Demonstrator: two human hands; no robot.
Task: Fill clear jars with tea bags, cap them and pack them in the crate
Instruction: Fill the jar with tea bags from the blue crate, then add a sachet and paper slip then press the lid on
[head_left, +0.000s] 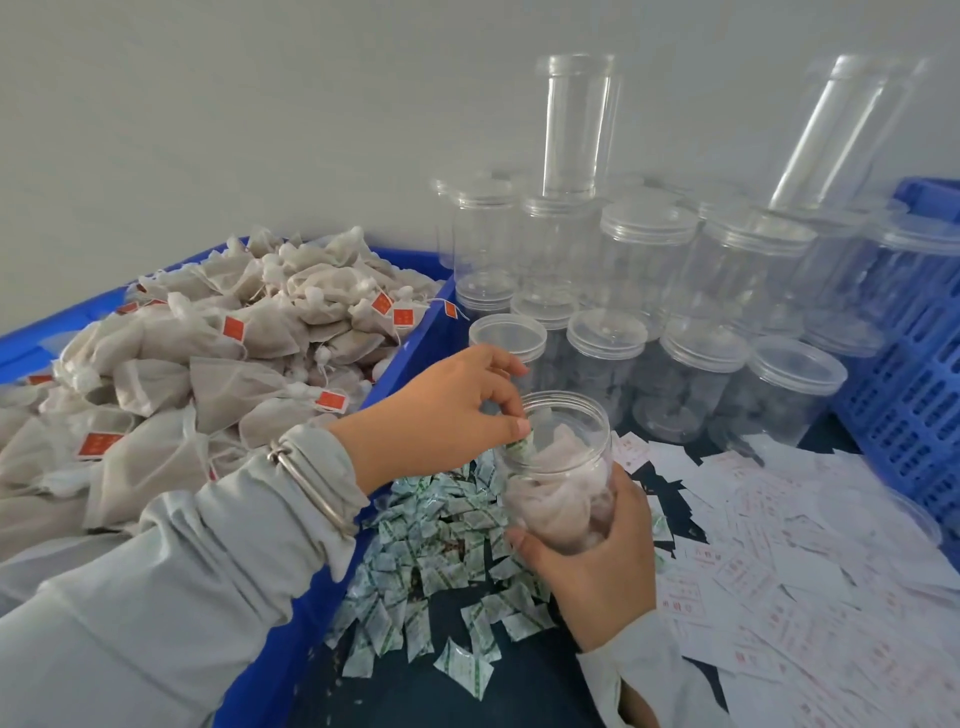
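— Plain grey wall behind; our bench (519, 691) is dark, strewn with sachets (441, 551) and slips (779, 561). Where's the jar (563, 467)?

— In our right hand (597, 566), gripped low, mouth tilted up and left, partly filled with tea bags.

— And the left hand (441, 415)?

— At the jar's rim, fingers pinching a green-printed sachet just over its left lip. We judge it drops straight in.

— Room?

— Capped jars (696, 364) stand behind the jar, the crate (904, 374) to its right.

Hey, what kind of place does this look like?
Probably a small packing workshop for tea: a blue bin heaped with tea bags, rows of empty clear jars, and loose paper labels spread over the table.
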